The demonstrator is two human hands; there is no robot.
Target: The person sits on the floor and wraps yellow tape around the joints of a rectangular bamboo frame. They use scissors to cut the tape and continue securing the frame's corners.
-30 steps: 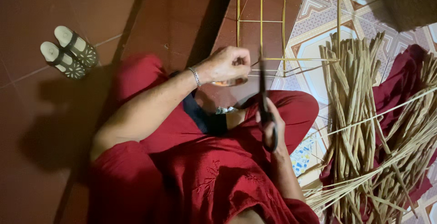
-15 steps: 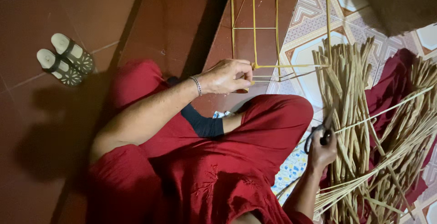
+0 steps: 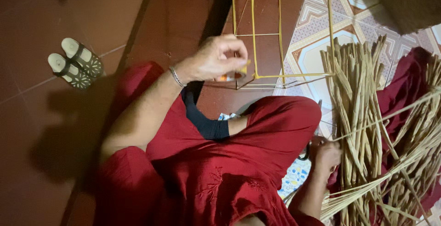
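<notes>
The person sits on the floor (image 3: 55,171) in red clothes (image 3: 202,180), with one dark blue cuff (image 3: 209,127) showing at the shin.

Nearest, at the lower right, the right hand (image 3: 325,154) rests at the near edge of a pile of reeds (image 3: 367,116). Its fingers are curled shut around something dark, looped and partly hidden (image 3: 307,152); what it is cannot be told. One thin strip (image 3: 390,113) runs from this hand out to the right. The reeds are pale tan, long and flat, too many to count, lying on a dark red cloth (image 3: 404,93) over patterned tiles (image 3: 317,19).

Farther off, near the middle, the left hand (image 3: 216,60) is closed, thumb and fingertips pinching a small orange-and-white thing (image 3: 229,76) against the near corner of a frame (image 3: 280,33). One bracelet (image 3: 175,76) circles that wrist.

The frame is a single open box of thin yellow sticks, upright bars joined by crossbars, standing where the plain red-brown floor meets the tiles. Its near edge lies just past the knee; its far end leaves the top of the view.

Two sandals (image 3: 73,63), pale with dark straps, lie side by side at the far left.
</notes>
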